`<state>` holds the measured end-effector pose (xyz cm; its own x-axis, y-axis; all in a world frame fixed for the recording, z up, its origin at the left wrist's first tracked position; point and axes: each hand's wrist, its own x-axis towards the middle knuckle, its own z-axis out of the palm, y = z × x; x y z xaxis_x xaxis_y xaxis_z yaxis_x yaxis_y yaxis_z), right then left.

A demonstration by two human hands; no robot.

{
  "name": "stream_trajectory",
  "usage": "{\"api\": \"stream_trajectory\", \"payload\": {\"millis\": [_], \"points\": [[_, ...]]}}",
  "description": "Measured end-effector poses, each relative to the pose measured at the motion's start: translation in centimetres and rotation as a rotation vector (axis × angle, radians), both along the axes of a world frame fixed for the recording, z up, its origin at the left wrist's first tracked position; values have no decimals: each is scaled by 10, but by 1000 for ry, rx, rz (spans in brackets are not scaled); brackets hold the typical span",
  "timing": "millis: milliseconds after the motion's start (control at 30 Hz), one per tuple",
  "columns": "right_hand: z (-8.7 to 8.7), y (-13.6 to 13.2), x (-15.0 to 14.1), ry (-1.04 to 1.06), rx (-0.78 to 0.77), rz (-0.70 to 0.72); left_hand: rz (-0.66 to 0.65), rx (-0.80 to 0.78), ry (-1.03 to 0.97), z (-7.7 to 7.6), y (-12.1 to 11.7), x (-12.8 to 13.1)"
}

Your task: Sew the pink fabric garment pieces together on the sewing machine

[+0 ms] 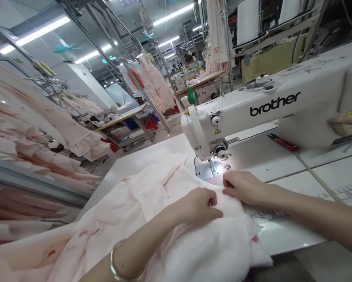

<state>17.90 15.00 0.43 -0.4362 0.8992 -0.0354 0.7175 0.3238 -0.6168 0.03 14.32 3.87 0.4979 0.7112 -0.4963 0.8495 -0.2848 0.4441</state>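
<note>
A pale pink fabric garment (129,207) lies in soft folds across the white sewing table (152,147), with its edge just in front of the needle area. My left hand (198,204) grips a fold of it, and a silver bangle (117,261) circles that wrist. My right hand (242,188) pinches the fabric's far edge, close to the steel needle plate (207,170). Above that plate stand the presser foot and needle (213,166) of a white Brother sewing machine (267,105). No fabric appears under the foot.
Red-handled snips (283,143) lie behind the machine head, and a printed ruler strip (282,211) runs along the tabletop. Racks of pink garments (23,121) fill the left side. Farther back, a co-worker (190,60) sits at another sewing station.
</note>
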Motion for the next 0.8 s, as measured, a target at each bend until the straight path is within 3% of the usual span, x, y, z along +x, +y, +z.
{"api": "stream_trajectory", "payload": {"millis": [400,533,633,800], "points": [[-10,4,5,186,-174,-47,241,-125,-130,-10,-2,-9],[-12,5,7,216,-193,-49,197,-89,-138,-17,5,-10],[-13,6,8,234,-203,-47,133,48,-147,-19,9,-8],[-13,7,8,271,-180,-7,-75,241,-183,-13,13,2]]}}
